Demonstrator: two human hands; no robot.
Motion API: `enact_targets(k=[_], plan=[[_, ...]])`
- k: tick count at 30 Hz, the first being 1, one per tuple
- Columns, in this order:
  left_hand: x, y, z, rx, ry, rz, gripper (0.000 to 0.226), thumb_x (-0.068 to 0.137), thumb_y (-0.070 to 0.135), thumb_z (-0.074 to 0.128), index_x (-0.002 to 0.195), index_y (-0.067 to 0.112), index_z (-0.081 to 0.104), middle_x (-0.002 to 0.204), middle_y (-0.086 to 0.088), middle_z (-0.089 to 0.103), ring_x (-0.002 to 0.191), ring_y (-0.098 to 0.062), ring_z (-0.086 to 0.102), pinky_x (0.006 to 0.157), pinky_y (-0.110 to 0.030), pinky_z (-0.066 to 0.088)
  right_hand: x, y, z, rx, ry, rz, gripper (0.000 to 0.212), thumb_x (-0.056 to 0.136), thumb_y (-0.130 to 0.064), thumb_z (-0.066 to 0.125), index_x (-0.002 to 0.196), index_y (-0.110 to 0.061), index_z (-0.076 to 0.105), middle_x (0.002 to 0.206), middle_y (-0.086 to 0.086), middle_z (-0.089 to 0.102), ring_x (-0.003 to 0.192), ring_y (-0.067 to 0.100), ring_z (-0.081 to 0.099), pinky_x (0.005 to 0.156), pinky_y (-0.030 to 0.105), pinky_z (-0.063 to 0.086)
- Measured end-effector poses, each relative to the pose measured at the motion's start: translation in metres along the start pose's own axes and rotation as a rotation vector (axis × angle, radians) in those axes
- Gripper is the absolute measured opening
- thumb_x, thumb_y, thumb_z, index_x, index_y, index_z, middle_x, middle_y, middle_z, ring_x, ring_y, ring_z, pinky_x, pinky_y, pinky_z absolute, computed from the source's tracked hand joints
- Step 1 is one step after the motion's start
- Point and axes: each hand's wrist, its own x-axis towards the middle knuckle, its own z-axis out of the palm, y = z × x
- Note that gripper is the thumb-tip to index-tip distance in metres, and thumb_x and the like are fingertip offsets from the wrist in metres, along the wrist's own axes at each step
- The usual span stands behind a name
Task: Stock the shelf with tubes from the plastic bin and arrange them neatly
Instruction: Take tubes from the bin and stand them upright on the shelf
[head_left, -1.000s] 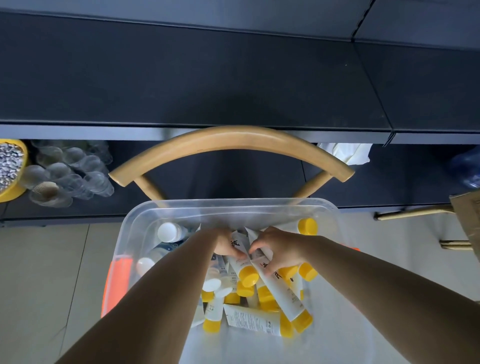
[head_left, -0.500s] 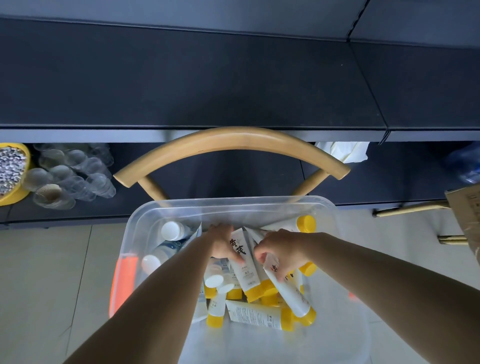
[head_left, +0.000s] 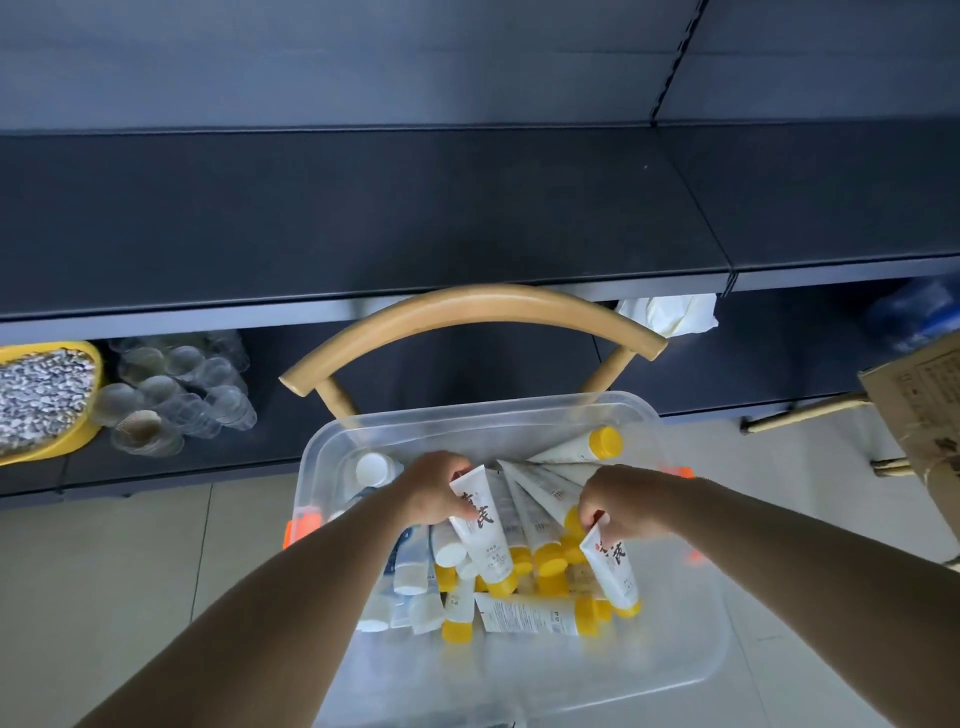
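A clear plastic bin (head_left: 685, 644) rests on a wooden chair and holds several white tubes with yellow caps, plus a few with white caps. My left hand (head_left: 434, 488) grips the flat end of one white tube (head_left: 483, 530), cap pointing down toward me. My right hand (head_left: 626, 501) pinches the flat end of a second white tube (head_left: 613, 569), also cap down. Both tubes are lifted slightly above the pile. The dark shelf (head_left: 363, 223) stretches bare across the view beyond the bin.
The chair's curved wooden backrest (head_left: 467, 312) stands between bin and shelf. On the lower shelf sit a yellow tray of pebbles (head_left: 41, 395), clear plastic cups (head_left: 176, 389) and a white cloth (head_left: 670, 312). A cardboard box (head_left: 924, 410) is at right.
The head has tilted up, showing more of the shelf. Both hands have drawn apart, each lifting a tube by its flat end out of the pile.
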Motion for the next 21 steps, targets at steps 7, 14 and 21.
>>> enact_targets(k=[7, 14, 21], plan=[[-0.059, 0.035, -0.062, 0.086, 0.064, 0.085, 0.023, 0.076, 0.02, 0.074, 0.093, 0.019, 0.06, 0.097, 0.002, 0.064, 0.082, -0.011, 0.056, 0.065, -0.02, 0.039, -0.07, -0.012, -0.035, 0.105, 0.254, 0.053, 0.014, 0.083, -0.024, 0.063, 0.092, -0.015, 0.069, 0.093, 0.0, 0.067, 0.09, 0.018, 0.061, 0.08, 0.032, 0.049], [-0.144, 0.08, -0.147, 0.201, 0.176, 0.156, 0.032, 0.079, 0.022, 0.071, 0.109, 0.018, 0.061, 0.103, 0.005, 0.062, 0.093, -0.016, 0.057, 0.068, -0.021, 0.041, -0.149, -0.06, -0.119, 0.113, 0.465, 0.034, 0.016, 0.082, -0.024, 0.065, 0.093, -0.014, 0.069, 0.096, -0.003, 0.067, 0.091, 0.012, 0.058, 0.082, 0.029, 0.046], [-0.233, 0.115, -0.243, 0.252, 0.311, 0.214, 0.019, 0.082, 0.021, 0.067, 0.101, 0.015, 0.063, 0.094, 0.005, 0.062, 0.083, -0.012, 0.056, 0.063, -0.021, 0.039, -0.226, -0.124, -0.22, 0.044, 0.62, -0.001, 0.01, 0.081, -0.02, 0.063, 0.083, -0.013, 0.07, 0.071, -0.004, 0.062, 0.067, 0.009, 0.056, 0.062, 0.026, 0.04]])
